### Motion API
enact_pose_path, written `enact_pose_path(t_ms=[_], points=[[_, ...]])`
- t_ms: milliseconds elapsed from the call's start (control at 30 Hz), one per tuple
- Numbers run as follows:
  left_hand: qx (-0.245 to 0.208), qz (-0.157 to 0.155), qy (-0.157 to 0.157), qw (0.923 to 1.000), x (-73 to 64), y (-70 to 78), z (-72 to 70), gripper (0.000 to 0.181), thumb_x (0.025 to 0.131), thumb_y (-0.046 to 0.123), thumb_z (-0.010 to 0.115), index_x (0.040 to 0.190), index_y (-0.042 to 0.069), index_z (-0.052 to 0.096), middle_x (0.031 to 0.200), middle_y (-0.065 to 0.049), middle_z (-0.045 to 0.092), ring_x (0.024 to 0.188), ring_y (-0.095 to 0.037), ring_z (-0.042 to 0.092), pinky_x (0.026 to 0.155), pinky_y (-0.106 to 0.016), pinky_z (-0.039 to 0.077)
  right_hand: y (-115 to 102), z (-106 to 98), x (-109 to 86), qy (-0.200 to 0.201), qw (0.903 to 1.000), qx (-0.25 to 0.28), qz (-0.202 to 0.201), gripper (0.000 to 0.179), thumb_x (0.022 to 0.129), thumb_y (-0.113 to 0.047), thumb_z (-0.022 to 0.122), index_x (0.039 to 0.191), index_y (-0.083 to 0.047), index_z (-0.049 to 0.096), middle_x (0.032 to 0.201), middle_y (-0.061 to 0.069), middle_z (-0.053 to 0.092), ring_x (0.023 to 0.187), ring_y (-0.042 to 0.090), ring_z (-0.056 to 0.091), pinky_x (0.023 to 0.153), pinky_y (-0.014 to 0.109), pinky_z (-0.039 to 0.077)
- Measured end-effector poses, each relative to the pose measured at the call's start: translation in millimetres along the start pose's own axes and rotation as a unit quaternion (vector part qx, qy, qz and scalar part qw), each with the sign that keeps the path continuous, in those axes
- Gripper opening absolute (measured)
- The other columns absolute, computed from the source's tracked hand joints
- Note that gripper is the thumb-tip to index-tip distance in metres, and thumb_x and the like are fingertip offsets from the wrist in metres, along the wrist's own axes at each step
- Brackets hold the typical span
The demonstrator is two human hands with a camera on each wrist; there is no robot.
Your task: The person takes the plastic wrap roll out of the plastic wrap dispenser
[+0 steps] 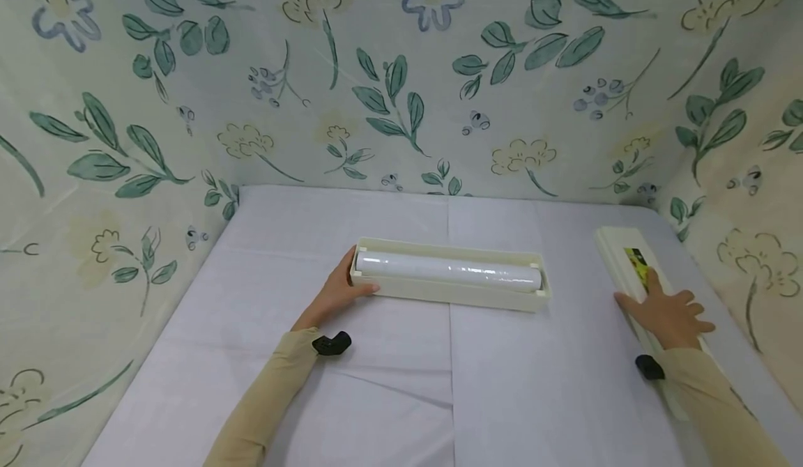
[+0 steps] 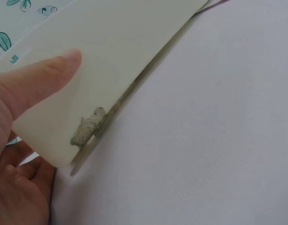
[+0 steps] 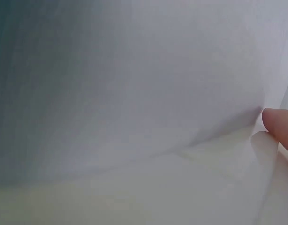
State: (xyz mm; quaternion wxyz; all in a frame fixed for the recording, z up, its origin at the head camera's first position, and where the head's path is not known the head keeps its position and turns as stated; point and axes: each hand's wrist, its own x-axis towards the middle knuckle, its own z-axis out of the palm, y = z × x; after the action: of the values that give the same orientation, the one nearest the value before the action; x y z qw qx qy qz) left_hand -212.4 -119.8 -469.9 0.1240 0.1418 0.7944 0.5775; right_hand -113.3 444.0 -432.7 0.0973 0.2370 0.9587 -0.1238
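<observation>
A long cream box (image 1: 452,297), open at the top, lies across the middle of the table. Inside it is a shiny white roll of cling film (image 1: 439,270). My left hand (image 1: 332,296) grips the box's left end, thumb on the front wall and fingers round behind the end. The left wrist view shows that thumb (image 2: 55,70) flat against the wall, above a rough grey patch (image 2: 87,127) at the lower edge. To the right, my right hand (image 1: 671,316) rests with spread fingers on a long white lid (image 1: 617,240) bearing a yellow-green label (image 1: 636,261). The thumb (image 3: 279,124) is at the lid's edge.
A white cloth (image 1: 376,383) with creases and a seam covers the table. Floral fabric (image 1: 389,104) hangs behind it and along both sides. The lid lies near the table's right edge, partly under the right forearm.
</observation>
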Motion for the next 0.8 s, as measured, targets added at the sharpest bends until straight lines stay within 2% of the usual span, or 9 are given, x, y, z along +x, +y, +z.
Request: enact_pose_path(t_ms=[167,400,500,567,667,800], points=[[0.003,-0.005,-0.006,1.0000,0.6,1.9,1.5,0.096,0.078,0.017,0.076,0.151,0.022,0.013,0.144,-0.013,0.041,0.131,-0.030,0.039,0.113,-0.049,0.026,5,0,-3.0,-0.007,0.9999,0.003,-0.014,0.104,0.085,-0.072,0.033,0.145,-0.006,-0.020,0.115,0.061,0.007,0.103,0.078,0.016,0.075,0.085,0.017],[0.015,-0.009,-0.021,0.9996,-11.3,28.1,1.9,0.094,0.080,0.013,0.073,0.151,0.014,0.011,0.145,-0.017,0.039,0.132,-0.033,0.039,0.113,-0.050,0.027,10,0,-6.1,-0.019,0.9993,0.018,-0.028,0.102,0.086,-0.071,0.033,0.145,-0.006,-0.021,0.116,0.062,0.004,0.104,0.079,0.013,0.072,0.085,0.016],[0.013,-0.007,-0.019,0.9997,-10.7,29.5,2.4,0.094,0.080,0.013,0.073,0.151,0.013,0.012,0.144,-0.018,0.039,0.132,-0.034,0.039,0.112,-0.051,0.026,10,-2,-6.3,-0.022,0.9991,0.024,-0.028,0.102,0.087,-0.070,0.032,0.144,-0.005,-0.021,0.118,0.063,0.002,0.106,0.080,0.010,0.072,0.085,0.015],[0.011,-0.003,-0.016,0.9998,-8.4,24.7,2.9,0.095,0.080,0.014,0.074,0.151,0.014,0.012,0.144,-0.017,0.040,0.131,-0.034,0.039,0.112,-0.052,0.026,10,-4,-5.6,-0.021,0.9990,0.028,-0.028,0.102,0.087,-0.070,0.032,0.144,-0.003,-0.020,0.120,0.062,0.002,0.107,0.080,0.009,0.073,0.085,0.015],[0.007,0.002,-0.007,1.0000,-1.7,10.0,2.8,0.096,0.078,0.019,0.077,0.151,0.021,0.015,0.142,-0.013,0.043,0.130,-0.031,0.041,0.112,-0.050,0.027,9,-6,-3.3,-0.014,0.9990,0.028,-0.034,0.103,0.087,-0.070,0.032,0.144,0.000,-0.019,0.121,0.062,0.003,0.109,0.080,0.009,0.073,0.084,0.015],[0.007,0.007,0.003,0.9999,4.2,-4.5,1.2,0.096,0.076,0.024,0.078,0.150,0.028,0.016,0.139,-0.009,0.045,0.128,-0.028,0.043,0.111,-0.048,0.029,6,-9,0.1,0.007,0.9981,0.028,-0.054,0.102,0.088,-0.068,0.031,0.145,0.003,-0.014,0.126,0.060,0.004,0.114,0.077,0.006,0.073,0.086,0.010]])
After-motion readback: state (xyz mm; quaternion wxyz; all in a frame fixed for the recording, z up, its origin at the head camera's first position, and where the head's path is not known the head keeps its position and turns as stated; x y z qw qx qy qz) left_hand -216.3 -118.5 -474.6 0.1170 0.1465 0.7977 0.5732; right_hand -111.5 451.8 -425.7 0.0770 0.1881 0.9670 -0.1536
